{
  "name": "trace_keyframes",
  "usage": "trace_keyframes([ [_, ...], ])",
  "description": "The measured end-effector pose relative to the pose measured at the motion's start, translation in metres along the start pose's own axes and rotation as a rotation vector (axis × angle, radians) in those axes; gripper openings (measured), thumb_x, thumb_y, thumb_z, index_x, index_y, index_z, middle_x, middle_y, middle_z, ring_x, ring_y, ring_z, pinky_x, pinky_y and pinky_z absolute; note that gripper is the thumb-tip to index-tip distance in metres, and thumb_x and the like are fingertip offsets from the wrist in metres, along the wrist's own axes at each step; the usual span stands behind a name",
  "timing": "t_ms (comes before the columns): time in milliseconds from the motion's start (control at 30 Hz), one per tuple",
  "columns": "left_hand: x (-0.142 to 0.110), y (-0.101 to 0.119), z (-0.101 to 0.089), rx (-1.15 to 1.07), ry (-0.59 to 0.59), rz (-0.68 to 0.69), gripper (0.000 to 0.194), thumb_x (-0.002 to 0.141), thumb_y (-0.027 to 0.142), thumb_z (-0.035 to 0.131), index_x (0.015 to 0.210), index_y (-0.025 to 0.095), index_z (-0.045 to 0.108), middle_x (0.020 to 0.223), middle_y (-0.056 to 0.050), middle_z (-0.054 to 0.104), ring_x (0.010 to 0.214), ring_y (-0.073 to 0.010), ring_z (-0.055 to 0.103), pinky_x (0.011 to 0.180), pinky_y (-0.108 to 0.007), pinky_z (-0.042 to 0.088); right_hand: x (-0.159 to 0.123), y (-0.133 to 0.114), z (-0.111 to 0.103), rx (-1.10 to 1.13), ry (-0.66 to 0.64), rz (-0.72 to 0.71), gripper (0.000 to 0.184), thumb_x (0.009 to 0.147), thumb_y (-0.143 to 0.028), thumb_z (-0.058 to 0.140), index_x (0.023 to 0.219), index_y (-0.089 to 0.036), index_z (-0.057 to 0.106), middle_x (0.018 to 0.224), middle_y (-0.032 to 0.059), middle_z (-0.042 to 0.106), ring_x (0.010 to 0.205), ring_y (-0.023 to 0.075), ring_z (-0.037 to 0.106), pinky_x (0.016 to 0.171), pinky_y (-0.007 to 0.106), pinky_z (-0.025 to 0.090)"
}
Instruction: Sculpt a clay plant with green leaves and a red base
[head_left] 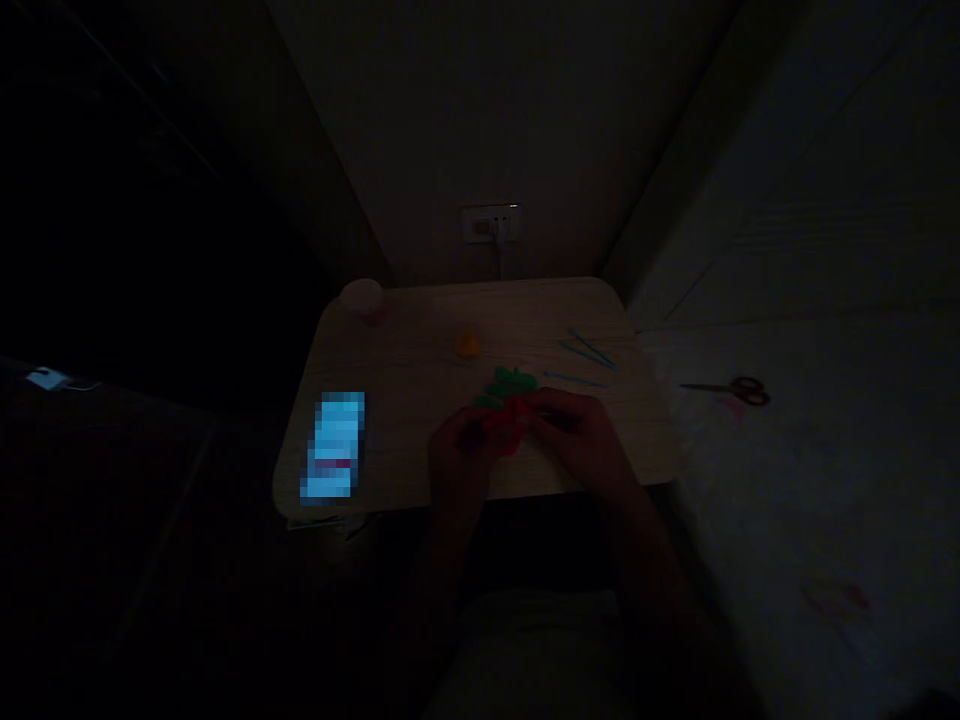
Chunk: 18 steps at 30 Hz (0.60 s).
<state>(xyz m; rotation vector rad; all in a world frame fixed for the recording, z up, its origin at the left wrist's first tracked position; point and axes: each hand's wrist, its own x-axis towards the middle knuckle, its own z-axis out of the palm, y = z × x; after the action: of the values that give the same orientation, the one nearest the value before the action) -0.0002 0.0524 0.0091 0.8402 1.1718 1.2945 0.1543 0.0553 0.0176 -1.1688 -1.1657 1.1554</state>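
Low over the front of the small wooden table [405, 420], a bright red, soft-looking piece [514, 425] is held between both hands. My left hand [459, 455] has its fingers closed on the red piece's left side. From the right, my right hand [581, 435] pinches its upper edge with thumb and fingers. Just behind lies a green lobed piece [514, 382], partly hidden by the red one; I cannot tell whether they are joined. The room is very dark, so the material of both pieces is unclear.
A small orange object [468, 341] stands mid-table. Thin blue sticks [589, 350] lie at the right. A lit phone [334, 447], its screen blurred, is at the left; a pale cup [362, 298] is behind. Scissors [739, 390] rest on the white surface beyond. A plugged socket [491, 224] is on the wall.
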Motion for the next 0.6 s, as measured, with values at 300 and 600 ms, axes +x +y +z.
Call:
trace_keyframes([
  [300,0.003,-0.004,-0.005,-0.291,-0.134,-0.045,0.032,0.068,0.028,0.086,0.099,0.022,0.085,0.108,-0.009,0.084,0.104,-0.0281,0.078,0.092,-0.039,0.063,0.000,0.000,0.004,-0.079,0.187,-0.104,0.013,0.080,-0.039,0.088,0.088,-0.028,0.087,0.093,0.0044,0.085,0.083,0.0233,0.079,0.072,0.034,0.063],
  [600,0.005,-0.007,-0.002,-0.140,-0.086,0.047,0.039,0.065,0.032,0.098,0.100,0.022,0.082,0.107,-0.008,0.084,0.102,-0.0255,0.079,0.096,-0.039,0.062,-0.001,-0.002,0.010,-0.124,0.178,-0.183,0.013,0.082,-0.042,0.087,0.081,-0.029,0.086,0.090,0.0050,0.083,0.081,0.0233,0.077,0.071,0.035,0.063],
])
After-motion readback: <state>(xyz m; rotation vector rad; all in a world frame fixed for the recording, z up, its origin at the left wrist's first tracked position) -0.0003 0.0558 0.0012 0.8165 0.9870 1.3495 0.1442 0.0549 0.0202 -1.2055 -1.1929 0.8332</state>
